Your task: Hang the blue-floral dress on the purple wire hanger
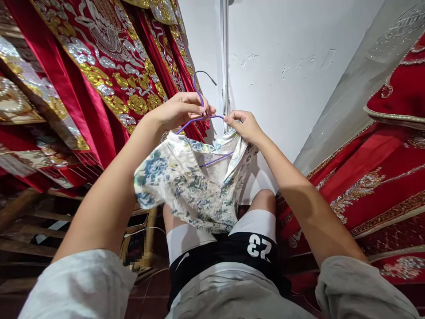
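A purple wire hanger with a dark-tipped hook is held up in front of me. On it hangs a short floral blouse, white with blue, green and yellow flowers and a V-shaped neck opening. Just below the hook, my left hand pinches the hanger's neck. My right hand closes finger and thumb on the hanger's right arm, close to the blouse's collar. The hanger's lower bar shows inside the neckline. The rest of the hanger is hidden in the cloth.
Red garments with gold and silver embroidery hang at the left. More red beaded garments hang at the right, beside a sheer cover. A white wall stands ahead. A wooden slatted rack is low on the left.
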A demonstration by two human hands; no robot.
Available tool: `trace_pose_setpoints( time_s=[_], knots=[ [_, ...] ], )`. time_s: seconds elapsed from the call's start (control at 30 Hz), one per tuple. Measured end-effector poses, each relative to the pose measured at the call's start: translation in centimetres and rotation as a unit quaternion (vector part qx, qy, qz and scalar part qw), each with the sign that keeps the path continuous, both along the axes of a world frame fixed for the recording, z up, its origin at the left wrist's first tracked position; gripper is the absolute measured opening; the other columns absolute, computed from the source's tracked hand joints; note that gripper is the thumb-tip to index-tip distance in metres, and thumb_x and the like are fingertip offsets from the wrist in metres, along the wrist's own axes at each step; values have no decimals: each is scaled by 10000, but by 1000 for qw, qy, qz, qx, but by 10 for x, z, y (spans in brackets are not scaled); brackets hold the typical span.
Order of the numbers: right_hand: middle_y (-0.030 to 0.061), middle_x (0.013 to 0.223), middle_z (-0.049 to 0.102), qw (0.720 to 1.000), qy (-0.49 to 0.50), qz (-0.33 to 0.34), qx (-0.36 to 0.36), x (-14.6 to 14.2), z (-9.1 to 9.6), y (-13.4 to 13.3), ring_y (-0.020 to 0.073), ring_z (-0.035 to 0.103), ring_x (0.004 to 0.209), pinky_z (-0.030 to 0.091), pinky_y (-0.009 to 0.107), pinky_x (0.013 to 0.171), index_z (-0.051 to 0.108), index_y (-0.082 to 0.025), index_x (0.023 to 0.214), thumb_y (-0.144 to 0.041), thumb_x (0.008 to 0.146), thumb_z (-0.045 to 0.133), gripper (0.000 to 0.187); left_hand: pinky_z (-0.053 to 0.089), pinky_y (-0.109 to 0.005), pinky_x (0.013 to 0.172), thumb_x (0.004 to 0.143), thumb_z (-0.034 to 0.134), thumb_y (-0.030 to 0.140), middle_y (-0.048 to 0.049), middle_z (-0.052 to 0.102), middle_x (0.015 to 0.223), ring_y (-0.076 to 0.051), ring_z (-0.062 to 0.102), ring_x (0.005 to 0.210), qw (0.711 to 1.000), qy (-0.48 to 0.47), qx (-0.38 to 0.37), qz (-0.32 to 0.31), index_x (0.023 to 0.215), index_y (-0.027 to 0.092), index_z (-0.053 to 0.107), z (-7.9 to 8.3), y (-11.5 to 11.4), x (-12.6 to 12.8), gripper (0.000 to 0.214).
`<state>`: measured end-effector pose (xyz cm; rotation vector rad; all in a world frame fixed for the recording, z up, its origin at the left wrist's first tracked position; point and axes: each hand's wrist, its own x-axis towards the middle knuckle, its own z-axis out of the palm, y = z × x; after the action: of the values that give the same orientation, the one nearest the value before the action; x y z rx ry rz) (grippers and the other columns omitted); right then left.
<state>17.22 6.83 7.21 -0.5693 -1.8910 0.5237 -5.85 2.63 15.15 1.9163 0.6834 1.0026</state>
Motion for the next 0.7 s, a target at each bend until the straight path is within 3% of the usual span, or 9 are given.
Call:
trace_pose_setpoints(
  time_s=[0.07,0.17,0.33,0.5,0.7],
  knots=[
    [9,727,586,999,-23,-47,-16,7,5,5,177,564,827,449,287,815,563,-199,701,-760,834,641,583,557,-506,1021,842,658,161,-109,743,958,-263,754,1019,997,60,12,56,898,127,651,-1,8,-3,66],
    [14,742,612,991,-60,-119,-28,12,14,20,180,578,858,443,284,849,596,-188,715,-697,854,657,531,601,-481,891,898,677,230,-111,723,856,-260,754,942,979,144,64,130,924,131,673,-4,29,-8,102],
    [32,785,624,974,-89,-204,-30,17,24,48,200,584,908,449,312,887,630,-181,777,-653,875,660,483,592,-443,883,867,665,262,-70,672,715,-250,721,855,925,235,198,224,885,149,708,-9,66,-7,123],
    [31,776,590,965,-112,-235,-34,23,25,60,208,560,882,458,330,857,645,-184,827,-612,877,681,433,560,-426,918,799,603,152,-97,711,782,-253,692,867,900,260,250,245,877,148,733,-21,85,7,151],
    [33,764,592,960,-116,-250,-49,25,31,61,200,560,845,467,339,841,643,-167,807,-566,862,716,409,531,-433,975,847,513,128,-116,746,932,-262,698,928,882,256,273,287,905,145,750,-28,80,15,245]
  ],
)
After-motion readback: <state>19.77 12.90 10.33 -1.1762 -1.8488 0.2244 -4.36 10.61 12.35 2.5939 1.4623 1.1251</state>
